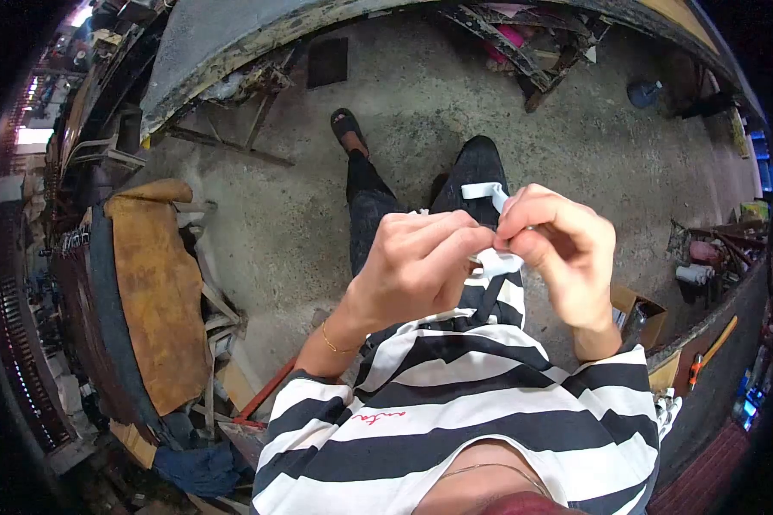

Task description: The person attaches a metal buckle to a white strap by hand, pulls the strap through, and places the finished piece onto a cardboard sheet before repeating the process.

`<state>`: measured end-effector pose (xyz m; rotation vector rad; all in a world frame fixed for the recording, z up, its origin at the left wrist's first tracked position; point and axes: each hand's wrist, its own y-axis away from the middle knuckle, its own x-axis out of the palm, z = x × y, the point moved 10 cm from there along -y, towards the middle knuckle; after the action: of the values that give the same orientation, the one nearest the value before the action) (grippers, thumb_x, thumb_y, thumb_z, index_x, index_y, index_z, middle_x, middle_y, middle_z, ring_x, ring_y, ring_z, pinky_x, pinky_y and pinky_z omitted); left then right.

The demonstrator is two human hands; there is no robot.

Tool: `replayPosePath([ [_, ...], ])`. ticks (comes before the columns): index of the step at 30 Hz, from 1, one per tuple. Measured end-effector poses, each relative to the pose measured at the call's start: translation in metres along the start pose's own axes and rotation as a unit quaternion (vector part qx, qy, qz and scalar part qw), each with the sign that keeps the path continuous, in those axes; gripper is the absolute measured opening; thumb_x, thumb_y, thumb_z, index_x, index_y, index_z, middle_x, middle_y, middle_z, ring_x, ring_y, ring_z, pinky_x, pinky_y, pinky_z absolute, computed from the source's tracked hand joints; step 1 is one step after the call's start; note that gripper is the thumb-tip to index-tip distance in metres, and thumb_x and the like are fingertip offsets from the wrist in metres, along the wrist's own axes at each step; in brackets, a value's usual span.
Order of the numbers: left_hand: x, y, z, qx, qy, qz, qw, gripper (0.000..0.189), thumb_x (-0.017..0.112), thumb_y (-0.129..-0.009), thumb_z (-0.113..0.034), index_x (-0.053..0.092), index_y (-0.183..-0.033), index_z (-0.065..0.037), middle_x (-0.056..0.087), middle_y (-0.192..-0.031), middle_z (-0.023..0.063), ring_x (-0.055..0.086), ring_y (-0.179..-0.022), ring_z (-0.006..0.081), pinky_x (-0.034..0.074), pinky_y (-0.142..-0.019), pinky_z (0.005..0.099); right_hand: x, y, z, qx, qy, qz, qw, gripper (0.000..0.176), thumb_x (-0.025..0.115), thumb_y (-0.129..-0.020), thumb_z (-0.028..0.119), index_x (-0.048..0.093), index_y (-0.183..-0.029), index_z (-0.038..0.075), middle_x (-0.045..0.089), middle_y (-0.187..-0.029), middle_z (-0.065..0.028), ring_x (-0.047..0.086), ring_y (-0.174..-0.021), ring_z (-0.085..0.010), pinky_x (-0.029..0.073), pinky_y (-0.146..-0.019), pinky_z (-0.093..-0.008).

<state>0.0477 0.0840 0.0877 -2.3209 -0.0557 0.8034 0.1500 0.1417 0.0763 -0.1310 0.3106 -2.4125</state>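
In front of my striped shirt, my left hand (421, 264) and my right hand (565, 257) meet with their fingertips pinched together. Between them is a narrow white band (500, 263), soft and bent. One loose end of it curls out beyond the right fingertips, and another part hangs below the pinch, over my lap. Fingers cover the middle of the band, so what exactly is pinched there is hidden. A thin bracelet (339, 347) circles my left wrist.
A large worktable (223, 64) spans the far side. To the left, a brown leather-like sheet (156, 296) drapes over a stand. At right are a cardboard box (649, 316) and a bench (721, 369) with an orange-handled tool (696, 369). A blue jug (644, 93) stands on the concrete floor.
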Motion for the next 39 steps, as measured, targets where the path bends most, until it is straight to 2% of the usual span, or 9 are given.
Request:
replayPosePath([
  [1, 0.0, 0.0, -0.001, 0.006, 0.017, -0.002, 1.0, 0.028, 0.052, -0.058, 0.008, 0.063, -0.083, 0.001, 0.065, -0.073, 0.0123, 0.065, -0.059, 0.0245, 0.049, -0.051, 0.0299, -0.001, 0.003, -0.012, 0.045, -0.109, -0.016, 0.993, 0.012, 0.06, -0.085, -0.009, 0.066, -0.095, -0.006, 0.065, -0.086, -0.0116, 0.06, -0.078, -0.0165, 0.048, -0.071, -0.0285],
  [4, -0.004, -0.003, -0.003, 0.018, 0.036, -0.009, 0.999, 0.025, 0.056, -0.061, 0.007, 0.062, -0.085, 0.001, 0.061, -0.071, 0.0102, 0.063, -0.056, 0.0237, 0.049, -0.05, 0.0312, -0.007, 0.003, -0.006, 0.019, -0.102, -0.001, 0.995, 0.014, 0.062, -0.085, -0.008, 0.067, -0.098, -0.007, 0.066, -0.091, -0.0134, 0.062, -0.082, -0.0176, 0.048, -0.075, -0.0282],
  [12, -0.007, -0.007, -0.006, 0.04, 0.027, -0.022, 0.999, 0.025, 0.061, -0.062, 0.007, 0.062, -0.086, 0.002, 0.059, -0.069, 0.0094, 0.061, -0.055, 0.0233, 0.049, -0.049, 0.0325, -0.004, -0.002, 0.034, -0.114, 0.114, 0.018, 0.987, 0.018, 0.073, -0.076, -0.001, 0.072, -0.093, -0.005, 0.071, -0.084, -0.0147, 0.067, -0.079, -0.0236, 0.053, -0.073, -0.0326],
  [14, -0.009, -0.007, -0.005, 0.033, 0.026, -0.022, 0.999, 0.024, 0.061, -0.062, 0.007, 0.062, -0.086, 0.002, 0.059, -0.069, 0.0094, 0.061, -0.055, 0.0233, 0.049, -0.048, 0.0327, -0.021, 0.001, 0.029, -0.072, 0.035, -0.038, 0.996, 0.017, 0.073, -0.077, 0.002, 0.072, -0.092, -0.005, 0.072, -0.084, -0.0149, 0.067, -0.078, -0.0237, 0.053, -0.072, -0.0321],
  [18, -0.009, -0.005, 0.0, 0.027, 0.023, -0.017, 0.999, 0.025, 0.053, -0.06, 0.009, 0.063, -0.081, 0.002, 0.065, -0.071, 0.0125, 0.065, -0.057, 0.0234, 0.051, -0.051, 0.0287, -0.062, 0.009, 0.038, -0.109, -0.199, -0.151, 0.962, 0.023, 0.067, -0.09, 0.019, 0.069, -0.095, -0.004, 0.069, -0.082, -0.0154, 0.064, -0.077, -0.0212, 0.051, -0.071, -0.0324],
  [20, -0.007, -0.004, -0.002, 0.035, 0.022, -0.016, 0.999, 0.024, 0.053, -0.06, 0.009, 0.064, -0.08, 0.002, 0.066, -0.071, 0.0123, 0.065, -0.057, 0.0233, 0.051, -0.051, 0.0291, -0.064, 0.011, 0.04, -0.118, -0.17, -0.148, 0.967, 0.018, 0.067, -0.088, 0.011, 0.069, -0.096, -0.004, 0.07, -0.087, -0.0176, 0.065, -0.079, -0.0227, 0.052, -0.071, -0.0327],
  [24, -0.007, -0.007, -0.006, 0.042, 0.026, -0.019, 0.999, 0.025, 0.053, -0.059, 0.009, 0.064, -0.081, 0.002, 0.065, -0.071, 0.012, 0.065, -0.057, 0.0232, 0.052, -0.051, 0.0299, -0.024, 0.001, 0.037, -0.092, 0.075, -0.02, 0.993, 0.015, 0.071, -0.075, -0.003, 0.07, -0.09, -0.007, 0.07, -0.093, -0.0207, 0.069, -0.083, -0.0248, 0.055, -0.07, -0.0304],
  [32, -0.003, -0.008, -0.01, 0.067, 0.014, 0.0, 0.998, 0.028, 0.054, -0.059, 0.01, 0.063, -0.084, 0.002, 0.065, -0.072, 0.0116, 0.065, -0.058, 0.0236, 0.052, -0.051, 0.031, -0.001, -0.001, 0.043, -0.117, 0.181, 0.047, 0.975, 0.013, 0.072, -0.073, -0.002, 0.068, -0.085, -0.006, 0.068, -0.083, -0.0145, 0.067, -0.075, -0.026, 0.053, -0.067, -0.0327],
  [39, -0.002, -0.008, -0.007, 0.057, 0.034, 0.008, 0.998, 0.028, 0.055, -0.058, 0.01, 0.062, -0.085, 0.002, 0.064, -0.072, 0.0109, 0.065, -0.059, 0.0239, 0.052, -0.051, 0.0314, -0.001, -0.004, 0.044, -0.118, 0.143, 0.091, 0.978, 0.012, 0.071, -0.074, -0.002, 0.068, -0.086, -0.004, 0.069, -0.084, -0.015, 0.068, -0.075, -0.027, 0.053, -0.068, -0.0325],
])
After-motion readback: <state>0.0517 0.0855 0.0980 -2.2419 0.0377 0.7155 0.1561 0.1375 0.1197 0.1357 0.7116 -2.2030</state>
